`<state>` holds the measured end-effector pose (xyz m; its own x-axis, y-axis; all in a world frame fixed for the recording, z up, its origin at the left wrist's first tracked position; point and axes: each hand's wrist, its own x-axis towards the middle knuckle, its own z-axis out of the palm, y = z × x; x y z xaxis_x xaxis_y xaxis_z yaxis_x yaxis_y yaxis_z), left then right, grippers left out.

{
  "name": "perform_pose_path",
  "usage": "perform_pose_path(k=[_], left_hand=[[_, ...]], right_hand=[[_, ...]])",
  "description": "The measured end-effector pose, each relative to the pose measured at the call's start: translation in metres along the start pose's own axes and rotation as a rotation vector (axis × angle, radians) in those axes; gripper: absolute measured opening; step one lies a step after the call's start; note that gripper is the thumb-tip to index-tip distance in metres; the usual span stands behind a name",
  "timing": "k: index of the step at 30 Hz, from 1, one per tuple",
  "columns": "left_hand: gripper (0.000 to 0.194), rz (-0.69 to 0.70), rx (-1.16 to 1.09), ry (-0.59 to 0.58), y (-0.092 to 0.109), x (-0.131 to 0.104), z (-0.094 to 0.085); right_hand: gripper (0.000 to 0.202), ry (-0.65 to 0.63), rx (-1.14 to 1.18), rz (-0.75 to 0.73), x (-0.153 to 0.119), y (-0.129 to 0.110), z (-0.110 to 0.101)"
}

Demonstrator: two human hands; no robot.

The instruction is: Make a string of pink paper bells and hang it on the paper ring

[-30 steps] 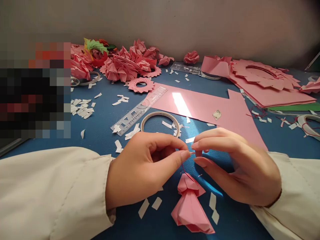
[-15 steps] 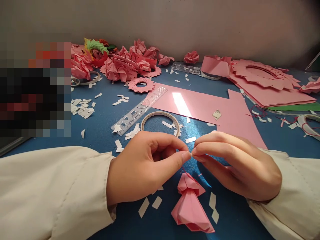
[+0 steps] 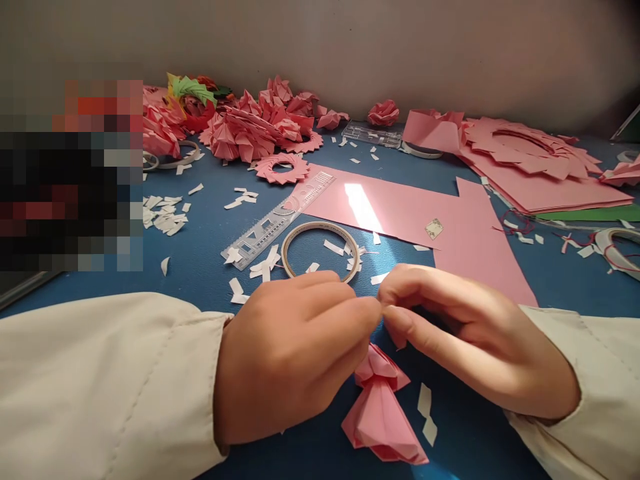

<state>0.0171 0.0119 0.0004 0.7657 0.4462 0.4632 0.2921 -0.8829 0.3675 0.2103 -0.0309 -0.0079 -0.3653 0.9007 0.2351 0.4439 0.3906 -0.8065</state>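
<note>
My left hand (image 3: 300, 353) and my right hand (image 3: 470, 333) meet at the fingertips just above a folded pink paper figure (image 3: 383, 413). Both are closed in a pinch, and whatever lies between the fingertips is too small to make out. The back of my left hand faces up and hides its thumb. The pink figure lies on the blue table with its wide, skirt-like end toward me; its top is partly behind my left fingers. Beyond my hands is a roll of tape (image 3: 286, 250).
A clear ruler (image 3: 265, 230) overlaps pink paper sheets (image 3: 400, 210). White scraps (image 3: 163, 217) are scattered about. Folded pink pieces (image 3: 245, 133) are heaped at the back left. Large pink rings (image 3: 530, 150) and another tape roll (image 3: 607, 250) are on the right.
My left hand has rolled over, so its back now shows and its thumb is hidden. My right hand has turned, with its thumb more in view. The pink figure has hardly moved.
</note>
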Motion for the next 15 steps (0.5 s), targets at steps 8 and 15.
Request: perform_pose_path(k=[8, 15], left_hand=[[0.013, -0.138, -0.084, 0.089, -0.001, 0.004, 0.0], [0.011, -0.256, -0.257, 0.051, -0.002, 0.01, 0.0]], right_hand=[[0.033, 0.016, 0.347, 0.237, 0.003, -0.004, 0.0], [0.018, 0.133, 0.02, 0.076, -0.002, -0.001, 0.002]])
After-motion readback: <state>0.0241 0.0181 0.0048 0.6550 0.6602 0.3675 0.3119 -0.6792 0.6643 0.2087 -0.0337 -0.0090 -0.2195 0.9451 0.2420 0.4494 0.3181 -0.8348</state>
